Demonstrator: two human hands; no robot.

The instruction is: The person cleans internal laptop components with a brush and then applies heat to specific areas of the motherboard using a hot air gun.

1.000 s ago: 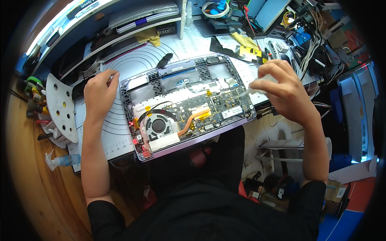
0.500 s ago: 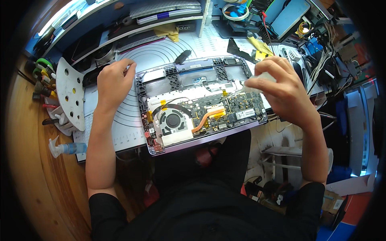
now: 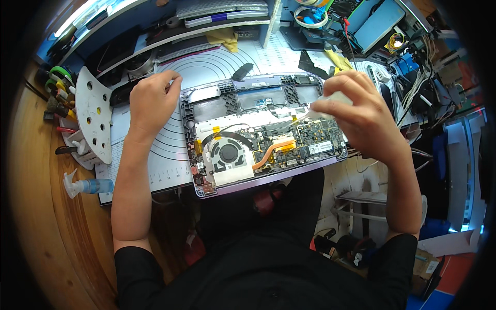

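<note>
An opened laptop (image 3: 268,171) lies in front of me with its insides bare: a round black fan (image 3: 227,153), a copper heat pipe (image 3: 266,155) and a dark circuit board (image 3: 315,135). Above the board's right part, my right hand (image 3: 361,111) is closed around a whitish, translucent object (image 3: 338,98) mostly hidden by the fingers. A thin pale tip reaches from it toward the board; I cannot tell whether it touches. Beside the laptop's far left corner, my left hand (image 3: 153,103) is curled closed, with nothing visible in it.
A white holder with round holes (image 3: 93,116) and a spray bottle (image 3: 88,186) stand at the left. Black scraps (image 3: 242,71) and a yellow cloth (image 3: 338,60) lie beyond the laptop. A loaded shelf (image 3: 227,25) runs along the back; cables (image 3: 413,82) hang at the right.
The whole view has shifted slightly, so the bench appears further right. Against the laptop, my right hand with the whitish object has moved a little left. My left hand keeps its curled shape.
</note>
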